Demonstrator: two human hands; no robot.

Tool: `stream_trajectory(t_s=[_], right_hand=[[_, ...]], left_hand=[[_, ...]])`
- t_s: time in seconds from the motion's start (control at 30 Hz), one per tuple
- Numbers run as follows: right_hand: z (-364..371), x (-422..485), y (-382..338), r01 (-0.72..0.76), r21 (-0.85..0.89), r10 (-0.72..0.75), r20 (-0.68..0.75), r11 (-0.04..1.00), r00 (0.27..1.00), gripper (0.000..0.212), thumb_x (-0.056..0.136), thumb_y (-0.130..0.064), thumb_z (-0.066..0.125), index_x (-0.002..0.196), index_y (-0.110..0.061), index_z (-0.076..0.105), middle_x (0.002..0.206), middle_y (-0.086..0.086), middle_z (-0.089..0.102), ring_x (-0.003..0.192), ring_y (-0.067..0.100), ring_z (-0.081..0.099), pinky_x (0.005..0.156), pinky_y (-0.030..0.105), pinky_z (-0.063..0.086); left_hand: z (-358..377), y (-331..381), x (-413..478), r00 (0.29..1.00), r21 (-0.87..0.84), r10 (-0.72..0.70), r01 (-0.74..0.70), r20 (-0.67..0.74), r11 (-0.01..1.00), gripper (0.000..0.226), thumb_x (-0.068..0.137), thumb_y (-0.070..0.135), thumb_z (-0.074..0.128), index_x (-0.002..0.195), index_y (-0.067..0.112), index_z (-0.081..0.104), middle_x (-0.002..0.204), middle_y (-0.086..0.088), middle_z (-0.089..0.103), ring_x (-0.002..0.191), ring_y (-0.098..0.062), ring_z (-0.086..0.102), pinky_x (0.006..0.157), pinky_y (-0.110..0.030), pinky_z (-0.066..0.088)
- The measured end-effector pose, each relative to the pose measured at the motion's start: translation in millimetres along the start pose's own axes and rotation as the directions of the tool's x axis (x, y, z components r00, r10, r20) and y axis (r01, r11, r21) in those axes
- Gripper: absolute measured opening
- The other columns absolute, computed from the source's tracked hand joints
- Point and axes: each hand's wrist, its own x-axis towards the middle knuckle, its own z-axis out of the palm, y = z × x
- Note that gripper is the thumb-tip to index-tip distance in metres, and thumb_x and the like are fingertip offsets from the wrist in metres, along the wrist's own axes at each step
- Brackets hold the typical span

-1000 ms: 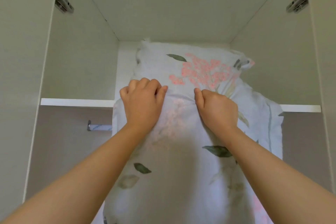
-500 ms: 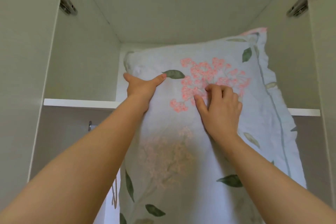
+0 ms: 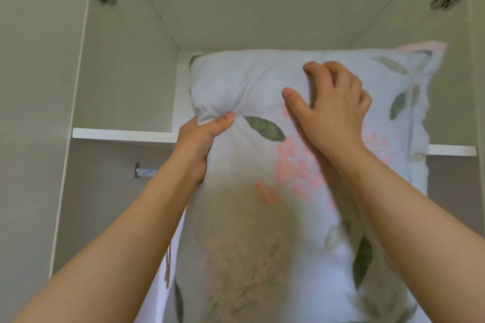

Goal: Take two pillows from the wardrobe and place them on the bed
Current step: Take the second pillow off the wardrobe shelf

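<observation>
Head view: pillow (image 3: 262, 86), floral, stands tilted in wardrobe (image 3: 126, 73), top end on upper shelf (image 3: 123, 135), lower end hanging past near edge toward camera. Left hand (image 3: 199, 144) pinches pillow's left edge, thumb on front, cloth bunched. Right hand (image 3: 330, 115) clawed on upper front face, blurred; cannot tell if it grasps cloth. Risks: hold sure on one side only, so pillow may swing or slip down on right; pinch on loose cover may slide; frilled corner (image 3: 420, 60) close to right wall, could snag
</observation>
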Motion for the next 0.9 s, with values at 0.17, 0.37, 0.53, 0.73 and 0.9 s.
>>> stream_trajectory(t_s=[0.17,0.37,0.53,0.73,0.9], right_hand=[[-3,1,-7,0.034,0.061,-0.048,0.241,0.998,0.969,0.07,0.08,-0.064,0.05,0.139,-0.03,0.034,0.145,-0.002,0.041,0.136,0.019,0.034,0.11,0.04,0.018],[3,-32,-4,-0.183,0.18,0.049,0.569,0.966,0.821,0.071,0.072,-0.064,0.059,0.132,-0.031,0.04,0.128,-0.006,0.054,0.118,0.021,0.05,0.1,0.038,0.039],[11,-57,1,-0.262,0.173,0.092,0.645,0.949,0.759,0.048,0.071,-0.057,0.067,0.101,-0.022,0.052,0.091,-0.011,0.058,0.092,0.018,0.055,0.071,0.028,0.045],[21,-102,14,-0.27,0.201,0.086,0.631,0.942,0.771,0.035,0.074,-0.046,0.07,0.085,-0.014,0.061,0.083,-0.001,0.064,0.083,0.019,0.058,0.069,0.031,0.046],[30,-160,16,-0.291,0.216,0.054,0.711,0.932,0.701,0.026,0.078,-0.042,0.067,0.064,-0.027,0.052,0.064,-0.009,0.054,0.065,0.009,0.051,0.058,0.024,0.04]], left_hand=[[-8,-24,-27,0.993,0.021,0.071,-0.073,0.092,0.997,0.01,0.081,0.006,0.066,0.085,0.015,0.066,0.064,0.006,0.074,0.056,-0.008,0.069,0.053,-0.021,0.058],[-24,-50,-38,0.991,0.169,0.074,-0.093,0.116,0.981,0.006,0.078,0.013,0.069,0.079,0.017,0.066,0.06,0.008,0.072,0.057,-0.008,0.068,0.056,-0.02,0.056],[-41,-71,-50,0.977,0.282,0.037,-0.096,0.21,0.955,0.006,0.078,0.016,0.07,0.075,0.02,0.068,0.064,0.009,0.073,0.062,-0.007,0.069,0.062,-0.022,0.058],[-65,-104,-69,0.904,0.369,-0.184,0.032,0.386,0.929,0.021,0.072,0.03,0.074,0.09,0.032,0.062,0.078,0.016,0.073,0.075,-0.004,0.068,0.063,-0.016,0.056],[-74,-132,-98,0.843,0.515,-0.304,0.038,0.444,0.856,0.085,0.046,0.047,0.078,0.122,0.034,0.043,0.111,0.015,0.058,0.101,-0.004,0.057,0.082,-0.023,0.052]])
